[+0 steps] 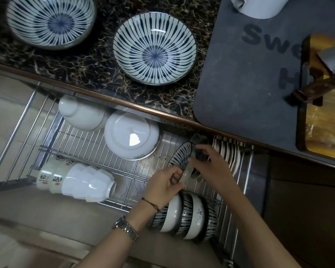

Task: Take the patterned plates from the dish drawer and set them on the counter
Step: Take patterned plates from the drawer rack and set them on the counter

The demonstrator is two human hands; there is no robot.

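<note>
Two blue-striped patterned plates lie face up on the dark marble counter [97, 60]: one [154, 47] in the middle, one [50, 21] at the top left. Below, the wire dish drawer [81, 140] is pulled out. Upright in its rack stands another patterned plate [181, 155]. My left hand [165, 183] grips that plate's near rim from the left. Over its right side my right hand [211, 165] curls its fingers. A second striped plate [198, 139] stands just behind, partly hidden under the counter edge.
The drawer also holds stacked white bowls [81, 115], an upturned white plate [132, 134], a stack of cups [75, 180], striped bowls [188, 217] at the front and white plates [232, 153] at the right. A grey mat [249, 74], cutting board [325, 117] and knife [317, 88] lie on the counter.
</note>
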